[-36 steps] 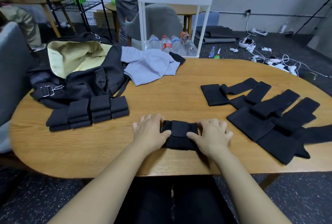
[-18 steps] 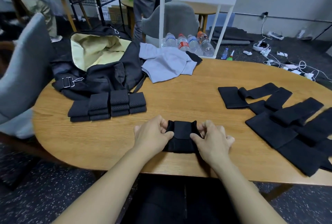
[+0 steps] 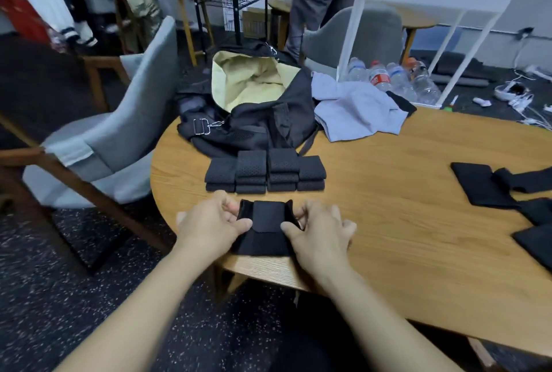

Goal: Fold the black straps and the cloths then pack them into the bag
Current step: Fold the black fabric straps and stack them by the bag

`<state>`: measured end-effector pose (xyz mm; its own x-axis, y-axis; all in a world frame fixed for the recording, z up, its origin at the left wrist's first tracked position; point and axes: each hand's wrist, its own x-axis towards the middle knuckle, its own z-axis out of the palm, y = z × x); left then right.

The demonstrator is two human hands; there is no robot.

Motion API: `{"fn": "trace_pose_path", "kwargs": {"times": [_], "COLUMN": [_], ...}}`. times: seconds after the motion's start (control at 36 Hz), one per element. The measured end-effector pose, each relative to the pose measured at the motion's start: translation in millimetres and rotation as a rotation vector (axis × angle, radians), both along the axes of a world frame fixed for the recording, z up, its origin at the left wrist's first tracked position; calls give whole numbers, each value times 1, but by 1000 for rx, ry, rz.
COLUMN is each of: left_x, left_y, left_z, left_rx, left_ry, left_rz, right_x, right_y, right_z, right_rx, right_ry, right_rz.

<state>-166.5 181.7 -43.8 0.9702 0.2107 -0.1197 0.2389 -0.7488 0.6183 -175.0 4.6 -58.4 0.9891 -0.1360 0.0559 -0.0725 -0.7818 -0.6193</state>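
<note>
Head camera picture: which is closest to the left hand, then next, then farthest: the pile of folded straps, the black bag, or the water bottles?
From the left hand, which grips the strap being folded:
1. Pile of folded straps, just beyond the hand on the table.
2. Black bag, behind that pile, open at the table's far edge.
3. Water bottles, farthest, off to the right under the white cart.

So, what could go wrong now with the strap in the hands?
The folded strap lies near the table edge; if the left hand or right hand lets go, it may spring open or slip off. Placing it carelessly could topple the stacked straps.
</note>
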Motion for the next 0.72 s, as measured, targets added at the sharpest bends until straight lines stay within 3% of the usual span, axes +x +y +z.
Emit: {"fn": "trace_pose_path", "kwargs": {"times": [0.25,0.44,0.56,0.64,0.72], "left_x": [8,2,-13,-24,-30], "left_y": [31,31,22,17,16], "left_z": [-4,-15,-22,-31,-40], "left_rx": [64,298,341,381,464], "left_ry": [-69,-280,-531,-481,-388], "left_rz": [69,4,-118,-306,-350], "right_x": [9,6,-6,-13,-16], "right_y": [34,29,26,28,32], "right_z": [-6,-4,-7,-13,-22], "right_rx": [-48,-67,-323,-463,-555], "right_ry": [-39,-94,-322,-412,-401], "right_rz": [-3,-13,110,270,365]}}
